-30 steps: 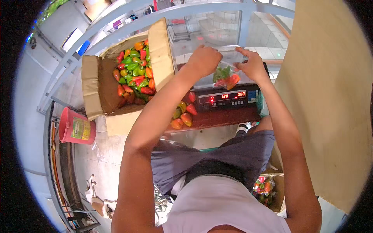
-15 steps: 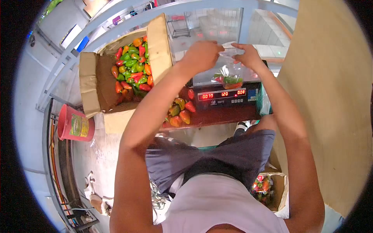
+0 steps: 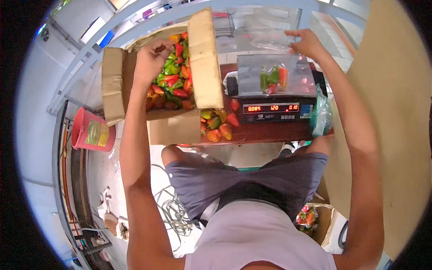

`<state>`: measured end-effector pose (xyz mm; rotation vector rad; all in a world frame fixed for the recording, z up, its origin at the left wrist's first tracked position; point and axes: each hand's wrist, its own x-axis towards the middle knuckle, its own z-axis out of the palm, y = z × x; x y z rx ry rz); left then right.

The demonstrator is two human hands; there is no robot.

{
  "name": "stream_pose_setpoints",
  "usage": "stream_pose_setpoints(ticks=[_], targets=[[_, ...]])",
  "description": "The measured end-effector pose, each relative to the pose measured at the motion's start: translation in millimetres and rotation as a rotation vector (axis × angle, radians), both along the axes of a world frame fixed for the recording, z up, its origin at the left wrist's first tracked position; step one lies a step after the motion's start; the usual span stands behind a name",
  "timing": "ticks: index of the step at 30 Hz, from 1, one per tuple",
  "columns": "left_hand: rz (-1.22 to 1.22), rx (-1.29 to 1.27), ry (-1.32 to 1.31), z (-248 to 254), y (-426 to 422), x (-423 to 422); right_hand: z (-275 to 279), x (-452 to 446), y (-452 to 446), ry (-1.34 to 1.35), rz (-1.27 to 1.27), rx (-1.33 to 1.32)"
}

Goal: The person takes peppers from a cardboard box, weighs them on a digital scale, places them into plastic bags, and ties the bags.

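My left hand [image 3: 150, 60] is over the cardboard box [image 3: 112, 85], its fingers curved and slightly apart beside the red, green and orange peppers [image 3: 172, 67]. Nothing shows clearly between them. To the right, my right hand [image 3: 308, 43] pinches a crumpled clear plastic bag [image 3: 272, 40] above the far edge of the scale. Green and red peppers [image 3: 273, 78] rest on the metal pan [image 3: 247, 67]. Whether plastic surrounds them is hard to tell. Red digits on the scale [image 3: 270, 110] read 0.085, 1.20 and 0.10.
Loose peppers [image 3: 216, 126] lie on the reddish-brown table [image 3: 252, 133] left of the scale. A green-tinted plastic bag [image 3: 320, 114] hangs at the right. A pink bucket [image 3: 92, 130] stands at left. Below right is another box [image 3: 330, 220] with peppers. Cardboard [image 3: 387, 112] fills the right side.
My left hand has let go of the clear bag above the scale and moved left to the pepper box. My right hand still holds plastic. The first reading rose from 0.070 to 0.085.
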<state>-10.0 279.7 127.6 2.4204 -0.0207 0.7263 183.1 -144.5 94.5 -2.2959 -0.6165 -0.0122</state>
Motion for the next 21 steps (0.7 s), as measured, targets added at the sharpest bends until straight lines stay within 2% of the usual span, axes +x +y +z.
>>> stream_pose_setpoints(ticks=[1, 3, 6, 7, 9, 10, 11, 13, 14, 15, 16, 17, 20, 21], targets=[[0.072, -0.023, -0.049, -12, 17, 1, -12, 3, -5, -0.065, 0.023, -0.071], [0.102, 0.107, 0.086, -31, 36, -1, -50, 13, -14, -0.2, 0.058, -0.214], [0.127, 0.268, 0.267, -78, 66, 7, -69, 0, -21, -0.114, 0.06, -0.101], [0.107, 0.365, 0.298, -102, 85, 14, -70, -7, -23, -0.053, 0.084, 0.016], [0.141, 0.495, 0.476, -138, 105, 28, -51, -26, -24, 0.04, 0.026, 0.048], [0.153, 0.557, 0.563, -134, 89, 29, -45, -31, -26, 0.086, -0.009, 0.06], [0.187, 0.669, 0.688, -129, 72, 30, -43, -30, -29, -0.014, 0.0, 0.067], [0.285, 0.689, 0.721, -188, 106, 51, -40, -24, -41, -0.211, 0.012, 0.071], [0.335, 0.699, 0.738, -212, 115, 62, -35, -26, -45, -0.182, -0.003, 0.085], [0.334, 0.683, 0.963, -163, 62, 50, -26, -28, -47, -0.152, -0.015, 0.1], [0.352, 0.79, 0.891, -179, 73, 51, -17, -30, -49, -0.121, -0.025, 0.118], [0.33, 0.814, 0.883, -180, 72, 53, -12, -29, -50, -0.242, -0.002, 0.084], [0.262, 0.907, 0.888, -192, 89, 60, -8, -23, -43, -0.232, 0.007, 0.117], [0.262, 0.915, 0.869, -180, 80, 54, -9, -18, -39, -0.224, 0.042, 0.109]])
